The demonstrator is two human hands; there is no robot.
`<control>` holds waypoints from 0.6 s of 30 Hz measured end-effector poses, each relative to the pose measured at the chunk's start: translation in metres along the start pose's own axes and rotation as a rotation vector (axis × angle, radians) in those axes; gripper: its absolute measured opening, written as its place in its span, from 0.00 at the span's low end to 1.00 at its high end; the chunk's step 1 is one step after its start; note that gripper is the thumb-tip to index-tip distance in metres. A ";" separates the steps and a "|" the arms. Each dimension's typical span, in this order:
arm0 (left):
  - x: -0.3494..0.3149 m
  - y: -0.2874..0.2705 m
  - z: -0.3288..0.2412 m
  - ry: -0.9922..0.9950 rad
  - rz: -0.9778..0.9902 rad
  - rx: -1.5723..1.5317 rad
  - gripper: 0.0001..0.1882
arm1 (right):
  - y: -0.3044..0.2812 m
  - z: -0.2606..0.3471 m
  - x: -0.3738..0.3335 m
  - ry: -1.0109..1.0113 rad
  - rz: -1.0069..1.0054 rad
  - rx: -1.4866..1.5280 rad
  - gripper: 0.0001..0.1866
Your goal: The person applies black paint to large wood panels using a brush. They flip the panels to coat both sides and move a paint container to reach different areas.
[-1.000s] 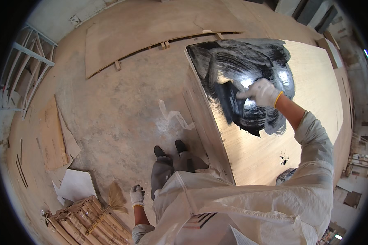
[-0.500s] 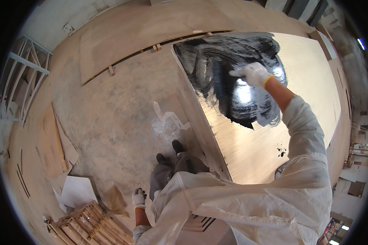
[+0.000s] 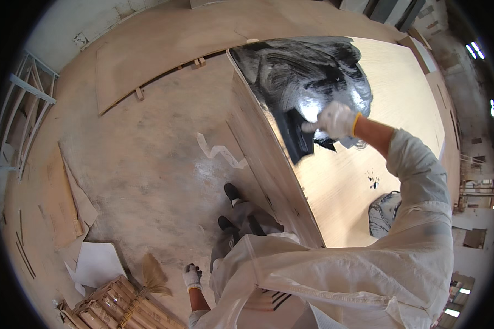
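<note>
My right hand [image 3: 337, 120], in a white glove with a yellow cuff, grips a wide black-coated spreader [image 3: 297, 137] against the near left part of a large pale wood panel [image 3: 406, 93]. Glossy black paint [image 3: 313, 66] covers the far left part of that panel in streaky, uneven sweeps. Bare wood grain shows to its right and nearer me. Below and to the left, my gloved left hand [image 3: 192, 276] hangs beside my body, its fingers curled and dark at the tips. Nothing shows in it.
A paint-smeared container [image 3: 384, 213] stands on the panel near my right arm, with black drips [image 3: 373, 180] beyond it. At lower left lie bundled brown strips [image 3: 115, 307], a broom head [image 3: 155, 274] and a white sheet [image 3: 99, 264]. A metal rack [image 3: 30, 109] stands far left.
My right hand has drawn the spreader nearer and to the panel's left edge, spreading black there. More of the container shows. My left hand still hangs low.
</note>
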State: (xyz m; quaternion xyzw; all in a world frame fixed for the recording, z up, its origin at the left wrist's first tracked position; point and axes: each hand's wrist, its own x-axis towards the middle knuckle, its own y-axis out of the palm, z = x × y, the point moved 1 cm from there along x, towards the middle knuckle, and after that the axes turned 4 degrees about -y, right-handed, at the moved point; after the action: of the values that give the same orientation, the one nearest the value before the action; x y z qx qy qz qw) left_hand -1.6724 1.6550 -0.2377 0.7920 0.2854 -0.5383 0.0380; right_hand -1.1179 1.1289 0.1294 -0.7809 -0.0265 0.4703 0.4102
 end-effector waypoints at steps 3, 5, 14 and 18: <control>-0.001 -0.007 0.023 -0.059 -0.003 -0.057 0.12 | 0.036 0.009 -0.029 -0.059 -0.057 -0.019 0.25; -0.001 -0.011 0.030 -0.056 0.035 0.009 0.12 | 0.028 -0.001 -0.022 0.033 -0.069 0.010 0.23; 0.014 -0.014 0.003 0.086 0.031 -0.017 0.12 | -0.006 0.030 -0.003 0.072 0.047 0.104 0.27; 0.011 -0.011 0.008 0.071 0.053 -0.011 0.12 | -0.008 0.009 0.002 0.074 -0.151 0.013 0.29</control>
State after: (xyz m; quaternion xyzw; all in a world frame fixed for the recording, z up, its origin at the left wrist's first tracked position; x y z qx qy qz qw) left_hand -1.6812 1.6657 -0.2477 0.8178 0.2684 -0.5070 0.0467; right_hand -1.1206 1.1403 0.1310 -0.7909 -0.0671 0.4089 0.4504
